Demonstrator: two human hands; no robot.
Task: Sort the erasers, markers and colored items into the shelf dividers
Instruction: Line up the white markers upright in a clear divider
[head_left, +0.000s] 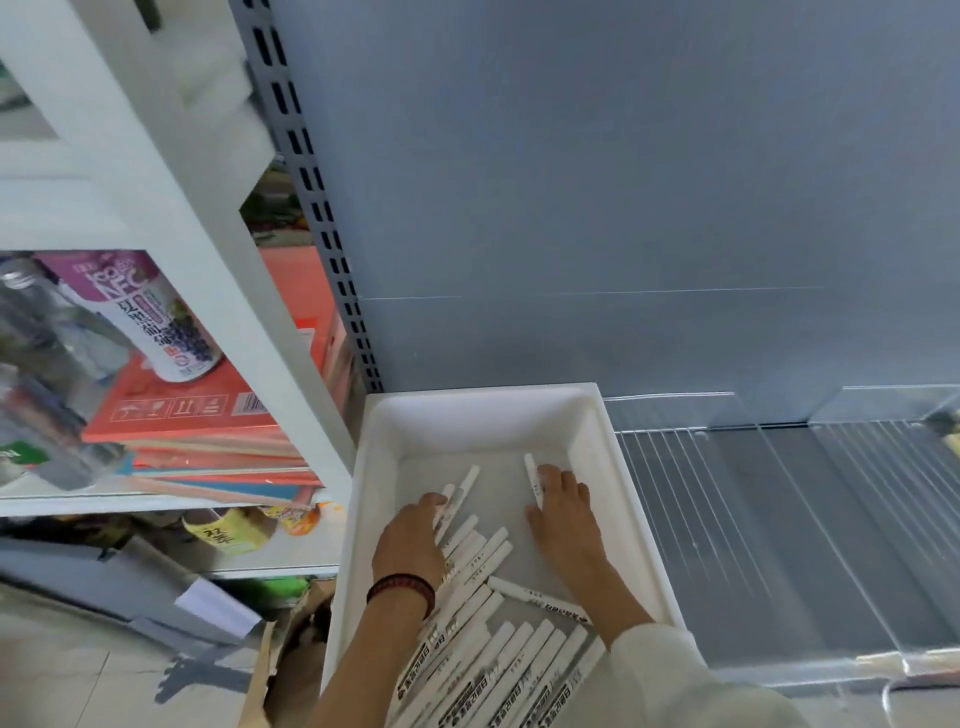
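A white tray (618, 457) sits on the shelf and holds several white markers (498, 644) lying loosely in its near half. My left hand (410, 540), with a dark bracelet at the wrist, rests over a few markers at the tray's left, fingers curled onto them (457, 499). My right hand (563, 512) lies further right in the tray, and its fingers hold a single white marker (531, 470) that points toward the back wall. The tray's far half is bare.
To the tray's right runs a grey shelf with clear dividers (769, 519) forming narrow lanes. A slotted upright (322, 208) and grey back panel stand behind. At left, a white rack holds a drink carton (156, 317), orange boxes (208, 415) and bottles.
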